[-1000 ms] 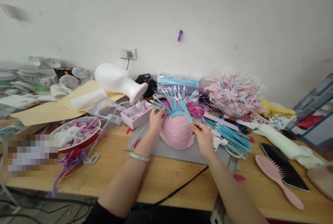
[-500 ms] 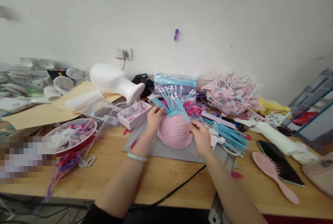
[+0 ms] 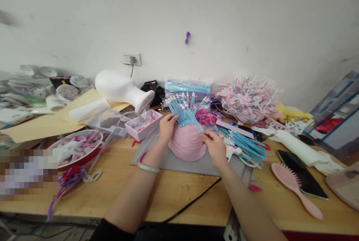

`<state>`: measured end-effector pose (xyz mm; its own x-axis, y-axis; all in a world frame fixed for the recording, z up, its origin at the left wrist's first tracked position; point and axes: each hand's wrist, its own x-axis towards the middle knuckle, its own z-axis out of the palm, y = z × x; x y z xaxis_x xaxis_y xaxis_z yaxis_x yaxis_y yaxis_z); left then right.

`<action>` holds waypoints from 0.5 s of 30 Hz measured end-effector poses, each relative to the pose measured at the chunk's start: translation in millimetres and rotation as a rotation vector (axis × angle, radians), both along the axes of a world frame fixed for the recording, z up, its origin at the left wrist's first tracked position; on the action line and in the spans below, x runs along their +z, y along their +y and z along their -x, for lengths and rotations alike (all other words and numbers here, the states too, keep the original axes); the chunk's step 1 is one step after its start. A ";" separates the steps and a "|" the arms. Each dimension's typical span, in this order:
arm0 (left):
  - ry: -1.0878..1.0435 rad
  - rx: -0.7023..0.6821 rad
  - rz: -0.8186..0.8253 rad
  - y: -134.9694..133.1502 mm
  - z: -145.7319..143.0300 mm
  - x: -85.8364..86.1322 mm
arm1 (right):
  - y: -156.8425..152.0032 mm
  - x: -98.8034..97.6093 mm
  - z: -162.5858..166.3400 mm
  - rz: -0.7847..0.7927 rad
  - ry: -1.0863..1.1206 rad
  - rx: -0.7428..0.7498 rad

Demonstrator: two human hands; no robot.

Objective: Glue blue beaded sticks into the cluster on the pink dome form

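A pink ribbed dome [image 3: 187, 144] stands on a grey mat, with a row of blue pipe-cleaner stems [image 3: 183, 112] tipped with white pearl beads rising from its top. At the dome's left shoulder, my left hand [image 3: 168, 127] pinches the lower part of the leftmost stems between thumb and fingers. My right hand [image 3: 214, 145] is closed on the lower end of one blue pipe-cleaner stem [image 3: 194, 119], which leans up and left across the others. Just right of this hand lie a white glue gun [image 3: 232, 151] and a pile of loose beaded blue stems [image 3: 248, 145].
Behind the dome lies a plastic-wrapped blue pack [image 3: 187, 86], with a white foam head [image 3: 117, 86] to its left. A lilac box [image 3: 144, 125], a red-rimmed basket [image 3: 97, 147] and a pink hairbrush [image 3: 297, 188] surround the mat [image 3: 165, 162]. A black cord [image 3: 193, 201] crosses the table's front.
The leftmost blue stems have swung up and inward, closer to the others. The stem in my right hand leans a little further left. Both hands stay almost in place.
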<state>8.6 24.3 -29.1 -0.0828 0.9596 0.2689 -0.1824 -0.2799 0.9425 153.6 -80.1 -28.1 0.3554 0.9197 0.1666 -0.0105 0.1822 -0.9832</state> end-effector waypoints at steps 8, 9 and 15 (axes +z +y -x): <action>-0.038 -0.014 -0.006 3.3 -4.9 -2.8 | -3.0 4.3 1.5 0.009 -0.054 0.009; -0.039 -0.016 -0.004 3.2 -5.0 -3.0 | -3.1 4.8 1.8 0.012 -0.052 0.009; -0.013 -0.027 -0.077 3.8 -5.2 -7.6 | -3.7 7.3 3.2 0.031 -0.033 0.012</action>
